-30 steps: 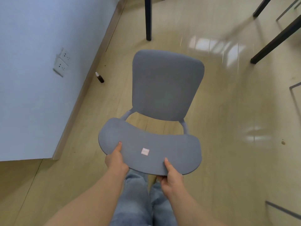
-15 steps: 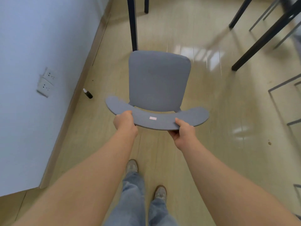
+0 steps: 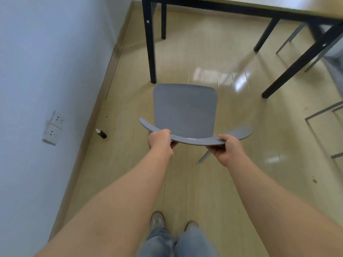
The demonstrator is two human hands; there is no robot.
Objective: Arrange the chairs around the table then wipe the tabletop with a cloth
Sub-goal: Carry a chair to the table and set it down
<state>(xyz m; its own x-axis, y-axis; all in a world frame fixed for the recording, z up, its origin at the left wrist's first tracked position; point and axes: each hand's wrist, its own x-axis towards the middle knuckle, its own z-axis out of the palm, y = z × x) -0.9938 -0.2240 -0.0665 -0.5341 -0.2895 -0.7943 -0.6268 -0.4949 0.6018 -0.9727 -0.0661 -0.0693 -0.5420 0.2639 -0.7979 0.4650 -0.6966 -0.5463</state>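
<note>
Seen from above, a person's left hand [image 3: 160, 140] and right hand [image 3: 229, 148] both curl around the curved backrest of a grey chair [image 3: 185, 112]. It stands on the pale floor just before a black-legged table [image 3: 241, 8]. A small white label [image 3: 191, 139] on the backrest is too small to read.

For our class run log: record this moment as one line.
phase: arranging chairs | left hand: grips curved backrest of grey plastic chair | right hand: grips same backrest | black-legged light-topped table: ahead, chair not yet under
</note>
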